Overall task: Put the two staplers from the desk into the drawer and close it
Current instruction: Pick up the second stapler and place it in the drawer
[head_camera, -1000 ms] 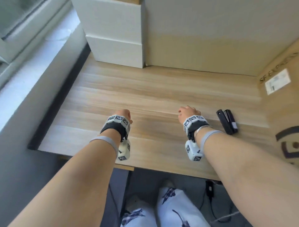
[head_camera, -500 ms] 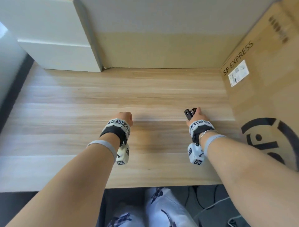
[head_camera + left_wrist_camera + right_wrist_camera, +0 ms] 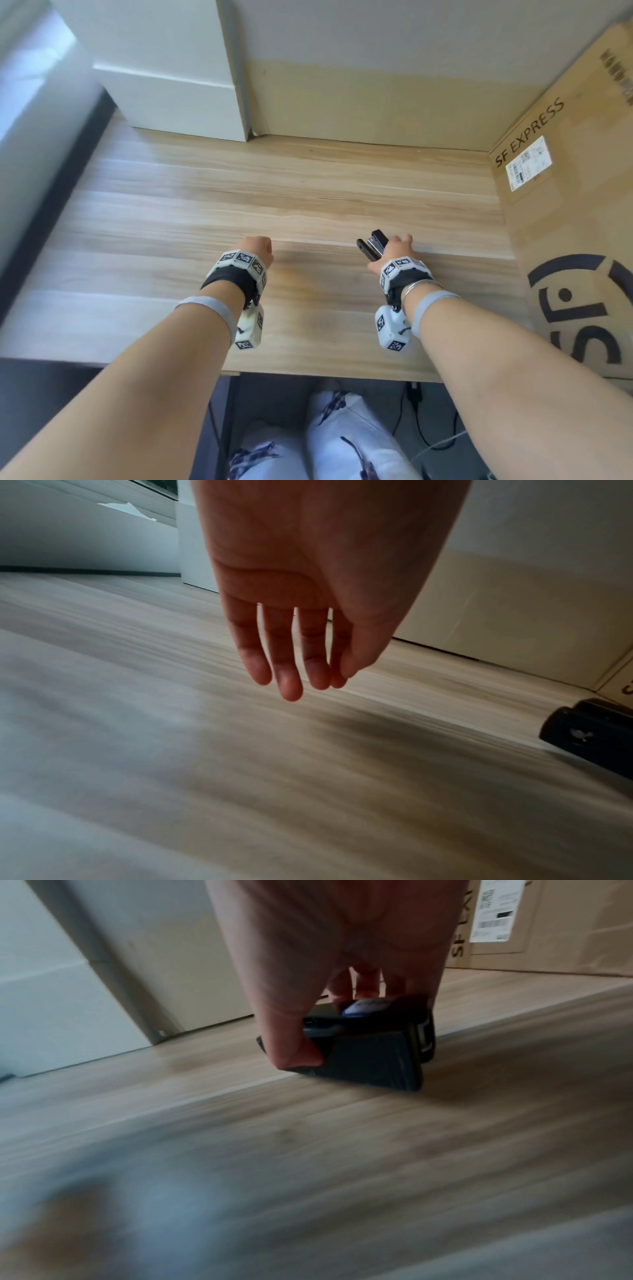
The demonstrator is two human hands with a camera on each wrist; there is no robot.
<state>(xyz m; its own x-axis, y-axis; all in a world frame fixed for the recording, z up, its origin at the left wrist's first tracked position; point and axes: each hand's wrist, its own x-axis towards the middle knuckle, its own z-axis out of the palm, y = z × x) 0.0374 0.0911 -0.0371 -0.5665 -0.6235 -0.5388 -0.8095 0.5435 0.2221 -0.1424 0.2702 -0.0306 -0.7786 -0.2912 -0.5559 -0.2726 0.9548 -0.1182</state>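
Note:
Two black staplers (image 3: 371, 247) lie side by side on the wooden desk (image 3: 274, 198), right of centre. My right hand (image 3: 394, 253) grips them from above. In the right wrist view the thumb (image 3: 291, 1047) presses one side of the staplers (image 3: 373, 1056) and the fingers curl over the other, with the pair tilted up off the wood. My left hand (image 3: 257, 251) hovers over the desk's middle and holds nothing; its fingers (image 3: 291, 674) hang loose and straight. A stapler end (image 3: 589, 734) shows at the right edge of the left wrist view. No drawer is in view.
A large SF EXPRESS cardboard box (image 3: 575, 205) stands on the desk's right side, close to my right hand. A white cabinet block (image 3: 164, 68) sits at the back left against the wall. My knees (image 3: 325, 438) and floor cables show below the front edge.
My right hand moved right from the desk's middle to the staplers, closed round them and tipped them up. The left hand stayed in place. The head view shifted.

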